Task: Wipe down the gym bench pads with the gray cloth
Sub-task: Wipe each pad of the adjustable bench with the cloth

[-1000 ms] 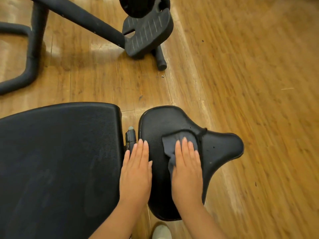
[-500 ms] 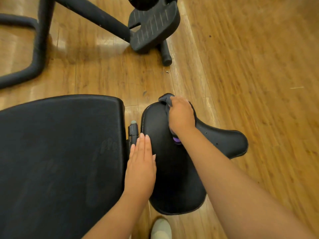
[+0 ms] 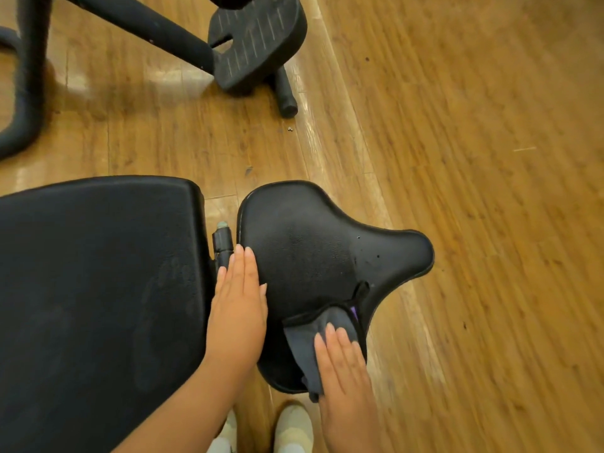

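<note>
The small black saddle-shaped seat pad [image 3: 313, 256] is seen with its long axis running from the near edge toward the far rounded edge, and a narrower lobe is pointed to the right. The gray cloth with dark stitched border [image 3: 313, 338] is laid on the near right part of this pad, its length directed from the pad's middle toward the near rim, where one end is hung just over the edge. The right hand [image 3: 343, 364] is pressed flat on the cloth, fingers straight and together. The left hand [image 3: 238, 308] is laid flat, fingers extended, on the seat pad's left edge, over the gap beside the large black rectangular bench pad [image 3: 98, 289]. A short black pin with a pale tip [image 3: 223, 243] is seen in that gap. Bare wooden plank floor [image 3: 474, 223] is seen right of and beyond the seat pad. A black ribbed footplate on a tubular frame [image 3: 258, 37] is stood well apart at the far side. Pale shoes [image 3: 291, 429] are visible at the near edge.
</note>
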Action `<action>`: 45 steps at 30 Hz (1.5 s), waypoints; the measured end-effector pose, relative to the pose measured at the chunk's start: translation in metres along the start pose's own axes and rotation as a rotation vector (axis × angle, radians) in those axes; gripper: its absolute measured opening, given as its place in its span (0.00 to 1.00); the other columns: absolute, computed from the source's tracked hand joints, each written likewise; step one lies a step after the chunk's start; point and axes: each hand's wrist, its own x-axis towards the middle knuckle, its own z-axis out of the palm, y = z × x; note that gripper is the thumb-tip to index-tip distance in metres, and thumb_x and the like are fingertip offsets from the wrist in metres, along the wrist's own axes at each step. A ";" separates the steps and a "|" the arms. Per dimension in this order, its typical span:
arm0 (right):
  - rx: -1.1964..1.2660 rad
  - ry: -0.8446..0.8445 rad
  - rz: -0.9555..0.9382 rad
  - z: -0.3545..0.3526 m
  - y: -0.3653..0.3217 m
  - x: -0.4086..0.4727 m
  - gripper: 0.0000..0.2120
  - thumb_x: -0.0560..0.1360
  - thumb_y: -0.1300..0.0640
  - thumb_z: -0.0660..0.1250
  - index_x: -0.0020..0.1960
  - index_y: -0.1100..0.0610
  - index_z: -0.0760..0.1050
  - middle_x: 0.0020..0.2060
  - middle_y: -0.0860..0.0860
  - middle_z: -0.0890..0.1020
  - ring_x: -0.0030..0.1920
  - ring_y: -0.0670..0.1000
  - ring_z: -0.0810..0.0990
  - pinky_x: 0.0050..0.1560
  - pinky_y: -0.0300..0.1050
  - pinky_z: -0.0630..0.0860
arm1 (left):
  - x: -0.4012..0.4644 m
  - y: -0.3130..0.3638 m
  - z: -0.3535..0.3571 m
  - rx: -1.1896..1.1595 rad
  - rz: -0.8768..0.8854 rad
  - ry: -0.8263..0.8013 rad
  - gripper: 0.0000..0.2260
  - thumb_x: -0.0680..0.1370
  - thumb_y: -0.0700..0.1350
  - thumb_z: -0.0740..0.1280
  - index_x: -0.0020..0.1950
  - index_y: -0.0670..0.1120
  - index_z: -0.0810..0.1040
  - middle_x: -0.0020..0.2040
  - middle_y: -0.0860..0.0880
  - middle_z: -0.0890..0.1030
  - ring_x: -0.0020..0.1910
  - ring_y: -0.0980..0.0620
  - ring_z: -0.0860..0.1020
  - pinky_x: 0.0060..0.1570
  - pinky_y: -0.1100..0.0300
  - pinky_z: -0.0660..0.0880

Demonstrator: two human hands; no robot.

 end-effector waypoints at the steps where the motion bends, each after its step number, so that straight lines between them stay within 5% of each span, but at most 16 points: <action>1: 0.000 0.019 0.019 0.003 0.000 0.002 0.33 0.73 0.61 0.54 0.76 0.57 0.48 0.76 0.50 0.49 0.75 0.52 0.51 0.75 0.47 0.45 | 0.000 0.000 0.000 0.005 0.002 0.004 0.26 0.76 0.42 0.62 0.72 0.34 0.62 0.70 0.36 0.67 0.69 0.42 0.68 0.67 0.48 0.60; 5: 0.095 0.138 0.286 -0.003 0.001 0.042 0.33 0.73 0.61 0.50 0.76 0.53 0.45 0.76 0.46 0.46 0.75 0.49 0.47 0.74 0.47 0.46 | 0.000 -0.003 -0.001 0.053 0.027 0.005 0.25 0.76 0.44 0.61 0.70 0.34 0.65 0.69 0.36 0.69 0.67 0.41 0.71 0.65 0.47 0.66; 8: -0.015 0.161 0.346 -0.019 0.009 0.088 0.28 0.76 0.63 0.49 0.76 0.57 0.51 0.76 0.51 0.51 0.76 0.51 0.47 0.74 0.49 0.44 | 0.000 -0.004 0.000 0.063 0.019 0.011 0.26 0.75 0.44 0.62 0.70 0.34 0.65 0.68 0.36 0.70 0.66 0.41 0.71 0.64 0.47 0.65; 13: -0.198 0.123 0.326 -0.032 0.023 0.169 0.23 0.76 0.61 0.52 0.71 0.64 0.64 0.69 0.59 0.69 0.71 0.56 0.64 0.73 0.48 0.53 | 0.000 0.002 -0.004 0.051 0.001 0.035 0.29 0.70 0.42 0.71 0.68 0.33 0.68 0.66 0.35 0.73 0.62 0.39 0.75 0.57 0.44 0.71; 15: -0.149 0.049 0.363 -0.039 0.021 0.202 0.18 0.77 0.62 0.54 0.65 0.62 0.70 0.59 0.59 0.78 0.61 0.59 0.74 0.60 0.49 0.67 | 0.000 0.001 -0.003 0.050 -0.004 0.024 0.29 0.69 0.42 0.72 0.67 0.33 0.69 0.65 0.35 0.73 0.61 0.39 0.75 0.58 0.45 0.69; 17: -0.009 -0.007 0.435 -0.049 0.020 0.232 0.15 0.79 0.60 0.52 0.61 0.58 0.72 0.45 0.56 0.79 0.45 0.58 0.76 0.42 0.47 0.67 | 0.000 0.000 -0.002 0.052 0.002 0.008 0.29 0.70 0.42 0.70 0.68 0.33 0.67 0.66 0.35 0.73 0.63 0.40 0.74 0.60 0.45 0.66; 19: 0.086 -0.129 0.478 -0.056 0.024 0.254 0.15 0.79 0.62 0.51 0.61 0.57 0.71 0.43 0.56 0.77 0.41 0.57 0.75 0.38 0.47 0.67 | 0.001 -0.001 0.000 0.050 -0.004 -0.007 0.28 0.72 0.43 0.67 0.69 0.34 0.66 0.67 0.36 0.71 0.65 0.41 0.73 0.63 0.46 0.65; 24: 0.201 -0.195 0.432 -0.056 0.041 0.256 0.14 0.80 0.60 0.51 0.56 0.65 0.72 0.49 0.61 0.79 0.49 0.60 0.77 0.43 0.48 0.70 | -0.001 0.001 0.000 0.024 -0.017 -0.013 0.26 0.75 0.43 0.61 0.71 0.34 0.64 0.68 0.36 0.70 0.67 0.41 0.71 0.65 0.46 0.63; 28: -0.024 -0.118 0.223 -0.060 0.044 0.215 0.14 0.78 0.59 0.52 0.55 0.63 0.73 0.47 0.58 0.79 0.47 0.58 0.78 0.44 0.48 0.70 | -0.003 0.002 0.000 0.028 -0.018 0.002 0.26 0.74 0.42 0.65 0.70 0.34 0.65 0.68 0.36 0.70 0.66 0.40 0.71 0.64 0.46 0.63; 32: -0.149 0.030 0.025 -0.055 0.045 0.150 0.25 0.74 0.57 0.51 0.67 0.66 0.68 0.65 0.62 0.73 0.67 0.60 0.70 0.68 0.50 0.59 | -0.002 0.000 0.000 0.050 0.000 -0.027 0.27 0.75 0.41 0.65 0.71 0.33 0.63 0.69 0.35 0.69 0.67 0.40 0.70 0.66 0.47 0.64; 35: -0.119 0.043 0.047 -0.042 0.033 0.102 0.27 0.73 0.59 0.54 0.72 0.63 0.63 0.71 0.58 0.66 0.73 0.56 0.59 0.72 0.50 0.50 | -0.001 0.001 -0.002 0.059 -0.006 -0.048 0.26 0.76 0.42 0.62 0.71 0.33 0.62 0.69 0.35 0.68 0.68 0.40 0.68 0.67 0.46 0.64; 40: -0.060 -0.001 0.187 -0.012 -0.003 0.039 0.32 0.68 0.61 0.60 0.72 0.59 0.61 0.70 0.56 0.67 0.76 0.50 0.44 0.72 0.48 0.48 | -0.002 0.001 -0.005 0.045 -0.001 -0.043 0.25 0.76 0.41 0.61 0.71 0.32 0.63 0.69 0.34 0.67 0.68 0.39 0.69 0.66 0.47 0.60; 43: -0.060 -0.040 0.254 0.004 -0.014 0.016 0.45 0.57 0.59 0.76 0.70 0.60 0.62 0.69 0.57 0.64 0.75 0.51 0.41 0.71 0.48 0.48 | -0.003 0.001 -0.005 0.018 -0.001 -0.061 0.25 0.78 0.43 0.57 0.72 0.33 0.61 0.71 0.34 0.65 0.70 0.39 0.66 0.68 0.48 0.59; 45: -0.007 -0.006 0.346 0.006 -0.020 0.018 0.47 0.56 0.58 0.77 0.70 0.60 0.60 0.71 0.56 0.61 0.75 0.50 0.41 0.70 0.48 0.48 | -0.004 0.003 -0.006 -0.022 -0.021 -0.047 0.24 0.78 0.42 0.58 0.72 0.33 0.60 0.71 0.35 0.64 0.70 0.41 0.64 0.67 0.48 0.58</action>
